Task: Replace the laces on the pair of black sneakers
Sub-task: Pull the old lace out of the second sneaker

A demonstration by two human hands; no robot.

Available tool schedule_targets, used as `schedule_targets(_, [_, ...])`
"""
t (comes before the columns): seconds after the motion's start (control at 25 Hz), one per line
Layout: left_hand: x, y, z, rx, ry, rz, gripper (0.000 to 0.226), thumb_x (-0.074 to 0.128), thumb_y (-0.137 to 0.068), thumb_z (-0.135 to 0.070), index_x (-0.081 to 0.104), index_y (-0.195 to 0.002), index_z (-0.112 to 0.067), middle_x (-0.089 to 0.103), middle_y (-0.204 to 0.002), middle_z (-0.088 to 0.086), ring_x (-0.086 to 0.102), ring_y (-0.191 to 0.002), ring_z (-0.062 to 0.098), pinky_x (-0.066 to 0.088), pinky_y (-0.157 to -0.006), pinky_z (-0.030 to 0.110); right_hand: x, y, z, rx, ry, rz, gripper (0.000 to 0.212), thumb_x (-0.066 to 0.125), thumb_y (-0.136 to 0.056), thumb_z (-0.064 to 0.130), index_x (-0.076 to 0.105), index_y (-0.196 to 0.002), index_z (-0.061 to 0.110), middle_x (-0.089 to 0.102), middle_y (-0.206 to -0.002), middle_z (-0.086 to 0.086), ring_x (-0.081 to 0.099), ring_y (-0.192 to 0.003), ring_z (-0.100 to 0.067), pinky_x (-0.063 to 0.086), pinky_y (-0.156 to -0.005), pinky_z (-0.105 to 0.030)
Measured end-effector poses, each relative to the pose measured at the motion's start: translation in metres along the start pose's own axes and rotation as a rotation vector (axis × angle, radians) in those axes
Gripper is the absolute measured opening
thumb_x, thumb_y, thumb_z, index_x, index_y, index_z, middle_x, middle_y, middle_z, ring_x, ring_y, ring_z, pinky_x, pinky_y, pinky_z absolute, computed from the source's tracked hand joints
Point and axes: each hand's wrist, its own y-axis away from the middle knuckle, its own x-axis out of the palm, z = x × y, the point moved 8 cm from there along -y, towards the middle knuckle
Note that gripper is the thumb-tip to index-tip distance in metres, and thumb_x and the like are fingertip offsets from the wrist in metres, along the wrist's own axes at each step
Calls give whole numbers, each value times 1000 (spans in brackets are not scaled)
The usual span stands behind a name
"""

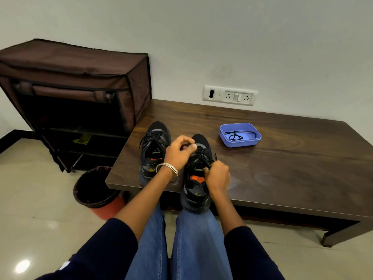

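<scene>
Two black sneakers stand side by side on the dark wooden table (282, 174), toes pointing away. The left sneaker (154, 146) is laced and untouched. Both hands work over the right sneaker (196, 186), whose heel overhangs the near table edge. My left hand (179, 151) hovers over its toe end with fingers curled, pinching its black lace. My right hand (217, 174) grips the lace (198, 158) at the shoe's right side near the tongue. A blue plastic tray (240, 143) further right holds a loose black lace (235, 136).
A brown fabric shoe rack (80, 93) stands against the wall left of the table. A bin with a dark liner (94, 188) sits on the floor at the table's near left corner. A wall socket panel (230, 95) is behind the table.
</scene>
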Motion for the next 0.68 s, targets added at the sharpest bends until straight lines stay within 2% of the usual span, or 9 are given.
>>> schedule_targets(0.12, [37, 7, 10, 182, -762, 233, 23, 72, -81, -27, 73, -103, -20, 57, -98, 5, 56, -91, 20, 45, -80, 30, 0, 0, 0, -5, 8, -5, 14, 61, -92, 18, 62, -96, 5, 64, -102, -15, 63, -92, -32, 45, -65, -35])
schedule_targets(0.16, [43, 10, 11, 209, -878, 241, 23, 68, -84, -27, 72, -106, -21, 53, -103, 6, 55, -95, 23, 45, -81, 33, 0, 0, 0, -7, 9, -3, 13, 60, -93, 18, 62, -96, 5, 64, -102, -14, 63, -92, -32, 48, -67, -36])
schedule_targets(0.24, [47, 11, 11, 233, -870, 183, 18, 66, -86, -22, 73, -101, -17, 52, -103, 6, 55, -93, 23, 45, -79, 33, 0, 0, 0, -7, 13, -6, 13, 60, -93, 18, 62, -95, 6, 64, -101, -14, 63, -90, -31, 50, -68, -37])
schedule_targets(0.28, [44, 10, 14, 188, -771, 142, 13, 67, -84, -17, 74, -95, -14, 55, -98, 5, 55, -89, 21, 44, -79, 31, 0, 0, -1, -5, 12, -10, 13, 60, -93, 18, 62, -95, 5, 64, -100, -15, 63, -90, -32, 49, -67, -36])
schedule_targets(0.36, [26, 7, 32, -26, -330, 43, 7, 69, -82, -7, 72, -79, -13, 62, -90, 5, 56, -78, 18, 46, -74, 28, 0, 0, -1, -7, 4, -19, 14, 60, -93, 18, 63, -95, 4, 65, -100, -15, 63, -90, -33, 47, -66, -35])
schedule_targets(0.4, [18, 8, 45, -169, -22, 1, 15, 65, -85, -4, 67, -74, -13, 65, -88, 7, 55, -69, 18, 47, -63, 28, 0, 0, -1, -11, -2, -20, 15, 61, -93, 19, 63, -96, 4, 65, -100, -16, 63, -91, -33, 46, -66, -35])
schedule_targets(0.48, [18, 16, 63, -383, 490, -37, 25, 49, -96, -1, 54, -73, -10, 68, -88, 9, 49, -54, 14, 35, -40, 21, -1, 1, 0, -16, -9, -21, 17, 62, -92, 20, 64, -96, 4, 65, -101, -16, 63, -92, -34, 47, -67, -35])
schedule_targets(0.56, [20, 21, 63, -446, 707, -64, 29, 38, -100, -2, 46, -74, -11, 67, -78, 5, 47, -48, 9, 27, -36, 17, -2, 1, -1, -10, -4, -23, 17, 63, -92, 20, 64, -96, 3, 65, -101, -16, 64, -92, -33, 46, -67, -35])
schedule_targets(0.68, [19, 21, 62, -497, 823, -174, 28, 34, -101, -6, 41, -76, -17, 49, -55, -2, 38, -41, 7, 24, -37, 18, -2, 1, -2, -8, -6, -20, 17, 62, -93, 19, 63, -95, 2, 65, -100, -16, 63, -92, -33, 45, -65, -34])
